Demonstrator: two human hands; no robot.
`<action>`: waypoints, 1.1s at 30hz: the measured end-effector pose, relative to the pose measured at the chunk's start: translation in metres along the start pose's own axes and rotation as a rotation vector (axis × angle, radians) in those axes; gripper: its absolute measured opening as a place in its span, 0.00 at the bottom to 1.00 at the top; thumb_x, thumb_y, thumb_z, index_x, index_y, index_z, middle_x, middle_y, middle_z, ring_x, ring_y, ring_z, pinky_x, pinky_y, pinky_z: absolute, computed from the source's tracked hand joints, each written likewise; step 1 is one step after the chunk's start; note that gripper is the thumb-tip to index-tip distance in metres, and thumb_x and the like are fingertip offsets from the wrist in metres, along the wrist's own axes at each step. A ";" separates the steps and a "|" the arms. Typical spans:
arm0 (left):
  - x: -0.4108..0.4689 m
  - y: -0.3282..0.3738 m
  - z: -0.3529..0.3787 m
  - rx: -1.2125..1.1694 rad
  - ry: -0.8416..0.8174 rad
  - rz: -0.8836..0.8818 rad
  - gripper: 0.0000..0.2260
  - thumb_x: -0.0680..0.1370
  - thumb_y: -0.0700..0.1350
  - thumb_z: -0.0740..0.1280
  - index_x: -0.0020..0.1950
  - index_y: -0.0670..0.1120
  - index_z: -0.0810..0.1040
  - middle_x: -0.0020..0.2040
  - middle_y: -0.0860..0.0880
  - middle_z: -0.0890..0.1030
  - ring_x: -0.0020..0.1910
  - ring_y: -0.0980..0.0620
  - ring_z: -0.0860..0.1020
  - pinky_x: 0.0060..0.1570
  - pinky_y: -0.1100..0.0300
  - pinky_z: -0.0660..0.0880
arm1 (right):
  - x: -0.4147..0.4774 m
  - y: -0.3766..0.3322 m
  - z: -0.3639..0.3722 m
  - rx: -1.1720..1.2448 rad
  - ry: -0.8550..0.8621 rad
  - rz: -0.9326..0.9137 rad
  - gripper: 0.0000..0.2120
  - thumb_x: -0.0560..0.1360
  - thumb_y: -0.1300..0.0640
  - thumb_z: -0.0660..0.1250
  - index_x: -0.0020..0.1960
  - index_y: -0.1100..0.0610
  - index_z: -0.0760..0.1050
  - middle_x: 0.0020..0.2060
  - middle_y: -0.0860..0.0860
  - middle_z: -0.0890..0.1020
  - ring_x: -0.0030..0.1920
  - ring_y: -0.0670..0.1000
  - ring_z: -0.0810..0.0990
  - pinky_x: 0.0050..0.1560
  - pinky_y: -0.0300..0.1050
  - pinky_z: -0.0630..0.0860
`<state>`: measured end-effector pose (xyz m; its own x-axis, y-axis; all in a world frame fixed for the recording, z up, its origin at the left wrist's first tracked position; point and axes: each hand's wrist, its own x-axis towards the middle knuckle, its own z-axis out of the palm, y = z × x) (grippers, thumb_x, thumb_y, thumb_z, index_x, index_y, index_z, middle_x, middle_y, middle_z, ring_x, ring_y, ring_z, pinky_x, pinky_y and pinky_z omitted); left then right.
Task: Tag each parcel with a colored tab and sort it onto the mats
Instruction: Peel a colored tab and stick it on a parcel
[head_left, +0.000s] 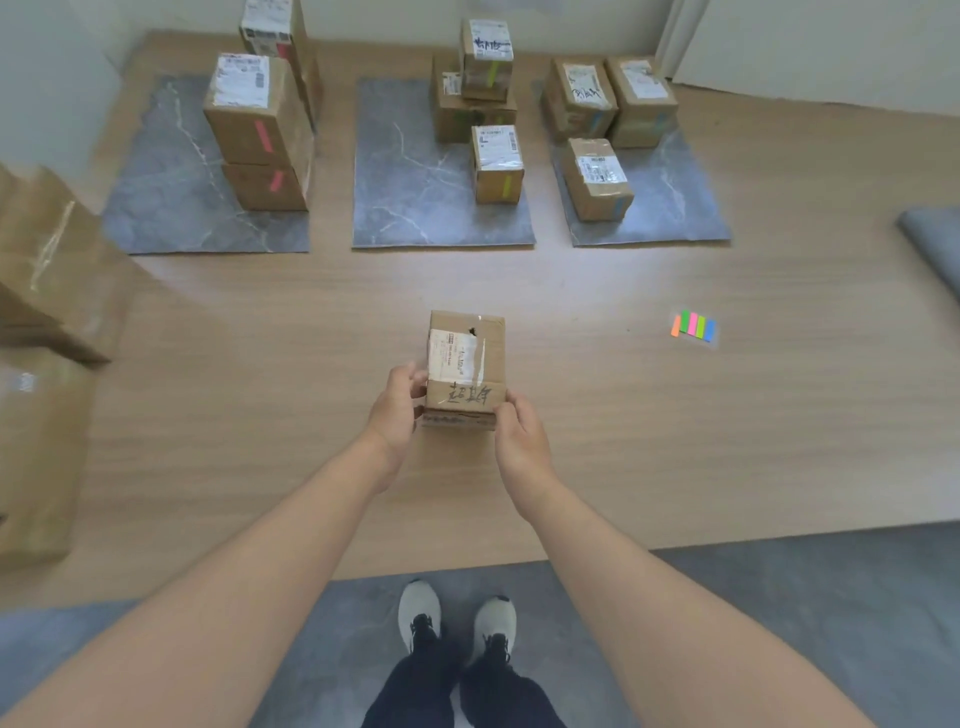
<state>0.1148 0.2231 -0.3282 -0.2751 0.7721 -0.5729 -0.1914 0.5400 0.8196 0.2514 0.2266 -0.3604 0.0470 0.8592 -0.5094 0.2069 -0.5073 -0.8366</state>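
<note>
I hold a small cardboard parcel (466, 364) over the wooden tabletop, white label up and black handwriting on its near face. My left hand (396, 410) grips its left side and my right hand (521, 435) grips its near right corner. No colored tab shows on it. A strip of colored tabs (694, 325) lies on the table to the right. Three grey marble mats lie at the back: the left mat (171, 208) carries parcels with pink tabs, the middle mat (410, 197) parcels with green tabs, the right mat (675, 208) parcels with blue tabs.
Large cardboard boxes (49, 291) are stacked at the table's left edge. A grey cushion-like thing (935, 234) lies at the far right. My shoes (457, 618) stand on grey floor before the table's near edge. A white wall runs behind the mats.
</note>
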 end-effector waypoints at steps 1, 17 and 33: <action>0.003 -0.004 0.000 0.003 -0.003 -0.014 0.20 0.86 0.51 0.47 0.44 0.54 0.77 0.44 0.55 0.79 0.44 0.55 0.75 0.45 0.66 0.67 | 0.002 0.002 -0.001 0.003 0.001 0.007 0.13 0.82 0.56 0.57 0.51 0.43 0.78 0.50 0.39 0.83 0.53 0.38 0.79 0.59 0.43 0.75; 0.016 0.013 0.004 0.041 0.098 0.004 0.14 0.84 0.55 0.52 0.59 0.53 0.75 0.62 0.54 0.75 0.63 0.52 0.70 0.70 0.52 0.65 | 0.016 -0.017 -0.019 -0.003 0.091 -0.023 0.23 0.83 0.53 0.59 0.78 0.56 0.68 0.72 0.45 0.74 0.70 0.46 0.72 0.63 0.35 0.63; 0.034 0.066 0.149 0.089 -0.134 0.047 0.23 0.84 0.56 0.52 0.68 0.45 0.77 0.67 0.49 0.76 0.70 0.48 0.69 0.72 0.49 0.64 | 0.077 -0.032 -0.159 0.142 0.318 -0.092 0.18 0.83 0.58 0.60 0.71 0.56 0.75 0.63 0.47 0.80 0.62 0.45 0.77 0.59 0.36 0.68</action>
<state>0.2330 0.3352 -0.2935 -0.1520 0.8317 -0.5341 -0.0953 0.5255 0.8454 0.4042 0.3198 -0.3404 0.3409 0.8679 -0.3612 0.0873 -0.4118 -0.9071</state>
